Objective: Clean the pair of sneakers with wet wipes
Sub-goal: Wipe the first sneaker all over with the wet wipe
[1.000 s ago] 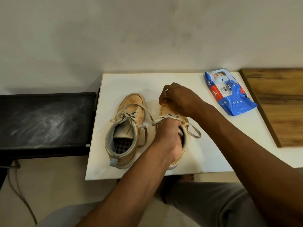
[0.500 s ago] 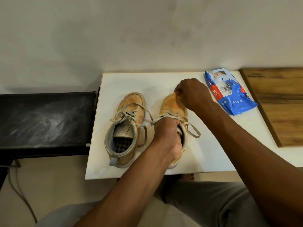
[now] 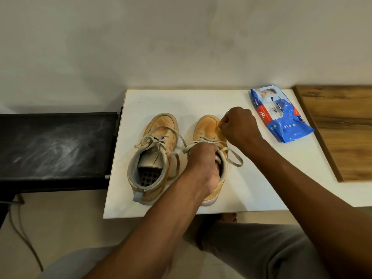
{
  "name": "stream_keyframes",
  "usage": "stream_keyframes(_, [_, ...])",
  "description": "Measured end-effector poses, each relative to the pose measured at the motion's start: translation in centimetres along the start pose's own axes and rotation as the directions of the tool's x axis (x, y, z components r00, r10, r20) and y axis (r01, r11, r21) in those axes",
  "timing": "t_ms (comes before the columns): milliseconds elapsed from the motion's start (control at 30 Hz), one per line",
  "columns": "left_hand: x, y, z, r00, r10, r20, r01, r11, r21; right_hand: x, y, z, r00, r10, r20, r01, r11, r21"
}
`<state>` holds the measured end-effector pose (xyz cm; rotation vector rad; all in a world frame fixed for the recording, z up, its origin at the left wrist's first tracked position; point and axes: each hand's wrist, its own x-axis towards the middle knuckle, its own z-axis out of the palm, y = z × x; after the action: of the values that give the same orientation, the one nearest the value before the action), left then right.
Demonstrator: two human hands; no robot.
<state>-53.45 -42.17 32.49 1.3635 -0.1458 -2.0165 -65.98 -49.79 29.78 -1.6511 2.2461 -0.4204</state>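
Two worn tan sneakers stand side by side on the white table (image 3: 255, 184), toes pointing to the wall. The left sneaker (image 3: 159, 131) is untouched, its laces loose. My left hand (image 3: 203, 160) grips the collar of the right sneaker (image 3: 205, 127), with its fingers inside the opening. My right hand (image 3: 238, 127) is curled against the right side of that sneaker's toe. It pinches a small tan-stained wet wipe (image 3: 219, 125), which is mostly hidden in the fingers.
A blue pack of wet wipes (image 3: 281, 119) lies at the table's back right. A wooden board (image 3: 342, 129) adjoins the table on the right, and a dusty black bench (image 3: 54, 146) on the left. My grey-trousered legs are below the front edge.
My right hand slid from the top of the right sneaker's toe to the toe's right side. The left hand kept its grip on the collar.
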Motion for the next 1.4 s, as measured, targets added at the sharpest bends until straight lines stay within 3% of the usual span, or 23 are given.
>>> stream_keyframes(233, [-0.4, 0.2, 0.1, 1.0, -0.014, 0.006, 0.014, 0.999, 0.032, 1.1, -1.6, 0.2, 0.985, -0.168, -0.03, 0.168, 0.986, -0.009])
stream_keyframes(467, [-0.5, 0.1, 0.3, 1.0, -0.021, -0.012, 0.021, 0.999, 0.028, 1.6, -2.2, -0.6, 0.855, -0.505, 0.114, 0.517, 0.847, -0.121])
stream_keyframes(733, [-0.6, 0.0, 0.3, 1.0, -0.009, -0.025, 0.009, 1.0, -0.001, 1.4, -2.3, -1.0, 0.755, -0.635, 0.163, 0.654, 0.748, -0.114])
stream_keyframes(1000, [-0.2, 0.0, 0.0, 1.0, 0.012, 0.0, -0.012, 0.999, -0.043, -0.9, -4.1, -2.5, 0.637, -0.691, 0.342, 0.759, 0.639, -0.124])
stream_keyframes(1100, [0.0, -0.1, 0.0, 1.0, 0.023, 0.01, -0.023, 0.998, -0.058, -1.0, -4.0, -2.0, 0.654, -0.698, 0.292, 0.753, 0.637, -0.164])
stream_keyframes(1400, [0.2, -0.1, 0.0, 1.0, 0.029, -0.009, -0.03, 0.997, -0.068, 0.4, -2.8, -0.8, 0.88, -0.473, 0.038, 0.463, 0.841, -0.28])
